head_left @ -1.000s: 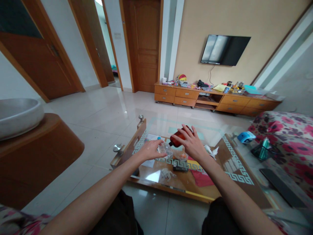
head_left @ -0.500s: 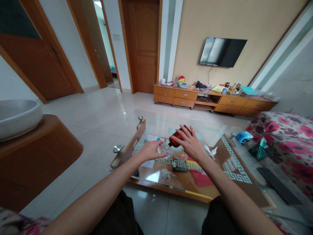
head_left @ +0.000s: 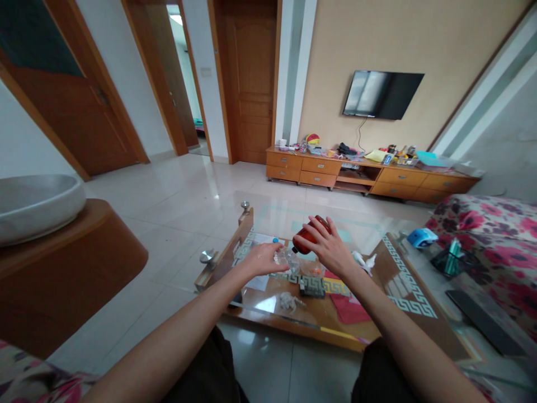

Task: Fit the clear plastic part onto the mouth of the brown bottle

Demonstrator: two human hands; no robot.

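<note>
My right hand point(head_left: 329, 246) is wrapped round a brown bottle point(head_left: 308, 236), tilted with its dark neck pointing down to the left. Just below that neck, my left hand point(head_left: 265, 259) grips a clear plastic cup point(head_left: 288, 258) by its side. Whether liquid runs between them is too small to tell. Both hands are above a glass-topped coffee table point(head_left: 268, 322). Under and beside them lie a clear bag with something orange point(head_left: 314, 270), a dark box point(head_left: 312, 289), crumpled tissue point(head_left: 290, 302) and a red cloth point(head_left: 350, 308). A blue cap point(head_left: 276, 240) shows behind my left hand.
White crumpled tissue point(head_left: 364, 260) lies right of my right hand. Farther right are a blue-and-white pack point(head_left: 422, 238), a dark holder with green items point(head_left: 452, 257) and a flat black object point(head_left: 482, 322). A washbasin point(head_left: 42, 210) stands left; a TV cabinet point(head_left: 319, 168) is across the room.
The whole view has shifted slightly down and to the right as the head moved. Both hands keep their holds, and the bottle stays tilted at the cup.
</note>
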